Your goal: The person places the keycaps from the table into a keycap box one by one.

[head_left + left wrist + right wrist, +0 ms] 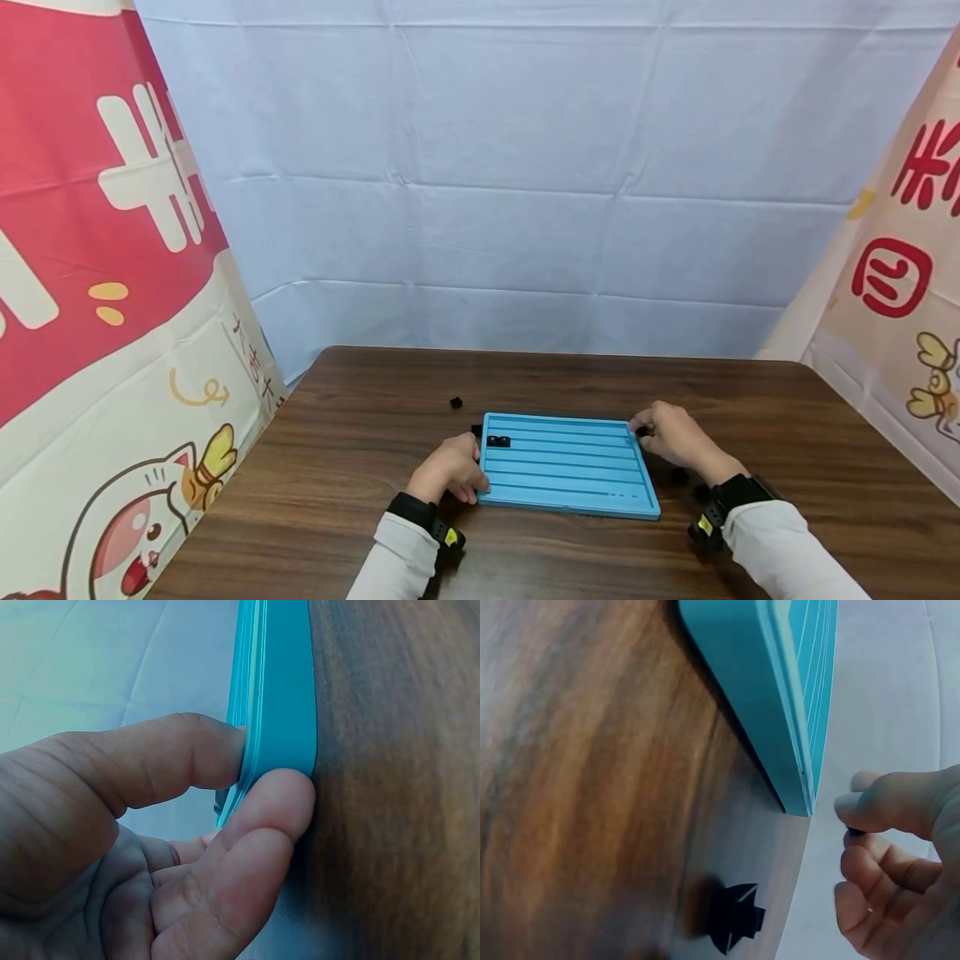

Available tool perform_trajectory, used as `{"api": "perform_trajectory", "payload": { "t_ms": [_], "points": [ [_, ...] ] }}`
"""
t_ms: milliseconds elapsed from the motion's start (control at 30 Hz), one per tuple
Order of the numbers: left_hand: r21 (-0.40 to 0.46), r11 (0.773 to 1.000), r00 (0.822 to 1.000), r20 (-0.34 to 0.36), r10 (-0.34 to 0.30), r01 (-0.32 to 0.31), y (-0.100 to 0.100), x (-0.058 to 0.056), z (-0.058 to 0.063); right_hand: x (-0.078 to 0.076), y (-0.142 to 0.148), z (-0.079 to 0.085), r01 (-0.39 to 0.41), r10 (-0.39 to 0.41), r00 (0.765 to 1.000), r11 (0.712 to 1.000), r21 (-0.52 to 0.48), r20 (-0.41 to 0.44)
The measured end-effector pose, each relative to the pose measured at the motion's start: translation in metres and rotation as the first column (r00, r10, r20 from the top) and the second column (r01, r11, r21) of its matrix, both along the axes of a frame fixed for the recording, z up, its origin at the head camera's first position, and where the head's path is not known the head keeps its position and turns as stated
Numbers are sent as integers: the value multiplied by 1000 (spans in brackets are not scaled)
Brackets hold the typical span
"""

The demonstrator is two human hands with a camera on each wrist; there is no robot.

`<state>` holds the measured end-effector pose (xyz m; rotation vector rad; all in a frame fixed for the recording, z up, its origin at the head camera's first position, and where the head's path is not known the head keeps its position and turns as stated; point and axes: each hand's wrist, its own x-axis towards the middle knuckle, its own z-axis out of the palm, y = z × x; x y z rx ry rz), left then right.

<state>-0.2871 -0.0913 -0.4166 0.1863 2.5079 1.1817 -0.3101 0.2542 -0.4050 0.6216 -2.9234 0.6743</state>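
Observation:
A shallow blue tray (570, 468) with raised parallel ridges lies on the table. My left hand (452, 468) grips its near left corner; in the left wrist view the thumb (187, 750) is on the rim and a fingertip (281, 799) is against the outer side. Two small black pieces (498, 442) sit side by side in an upper left groove. By the far right corner, my right hand (678, 437) pinches a small black piece (855, 832) between thumb and finger, mostly hidden by them.
One loose black piece (456, 402) lies behind the tray's left end, another (476, 430) at its left edge. More black pieces (678, 475) lie right of the tray, partly under the right wrist. A pale blue cloth (510, 233) hangs behind the brown table (337, 467).

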Motion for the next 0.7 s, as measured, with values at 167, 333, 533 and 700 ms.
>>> {"api": "perform_trajectory", "payload": {
  "t_ms": [167,333,533,700],
  "points": [
    [1,1000,1000,0,-2,2,0,0,0,1,0,-2,-1,0,1000,999,-32,-29],
    [1,1000,1000,4,-3,3,1,0,-1,3,-3,-5,39,-42,998,997,-68,-43],
    [4,1000,1000,2,-6,6,1,0,1,4,-4,-8,59,-67,994,993,-98,-82],
    [6,1000,1000,2,-3,3,1,0,0,5,-4,-10,36,-47,994,992,-119,-94]
  ]
}}
